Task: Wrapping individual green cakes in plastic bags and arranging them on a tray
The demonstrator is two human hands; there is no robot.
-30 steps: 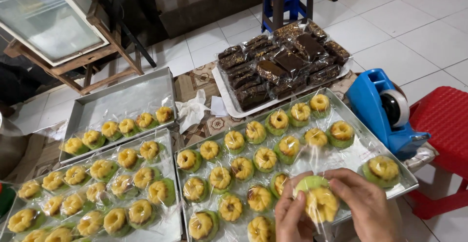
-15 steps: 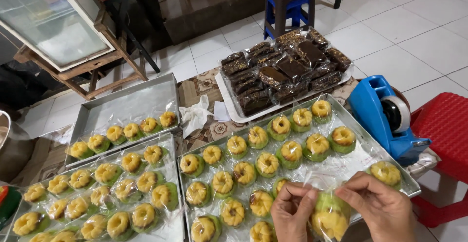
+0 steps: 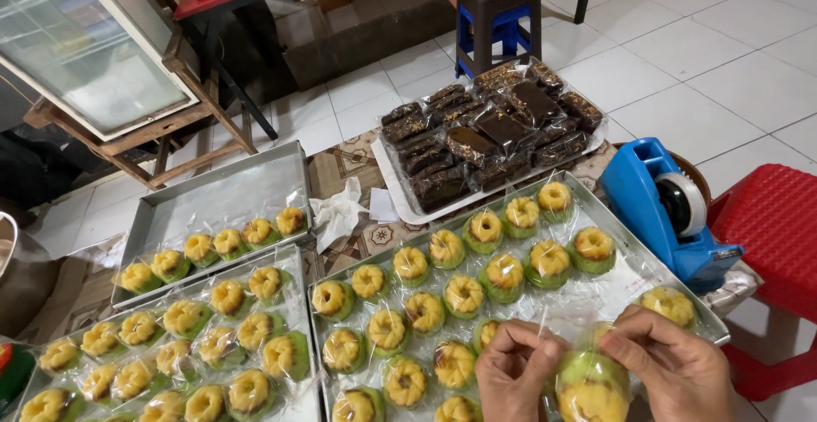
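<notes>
Hidden: the wrapped cake (image 3: 593, 385) is cut off by the bottom edge of the view; both wrists also run out of view there, and the clear wrap blurs the cake's outline.
Hard to tell: whether a strip of tape sits between the fingertips cannot be made out.
Left hand (image 3: 517, 377): fingers curled narrow, thumb and forefinger pinching the clear wrap at the cake's left side.
Right hand (image 3: 681, 373): fingers bent close, pinching the wrap at the cake's top right and cupping that side.
Cake's place: a yellow and green ring cake held between both hands above the near edge of the large tray (image 3: 713, 324).
Large tray: rows of like cakes in clear wrap, one alone at its right corner (image 3: 669, 305).
Tape dispenser (image 3: 668, 212): blue, just past the tray's right edge.
Far side: a white tray of dark brown wrapped cakes (image 3: 489, 133).
Left: two more metal trays of yellow cakes (image 3: 213, 248), the nearer one cut off at the bottom left.
Right: red plastic stool (image 3: 779, 248), partly out of view.
</notes>
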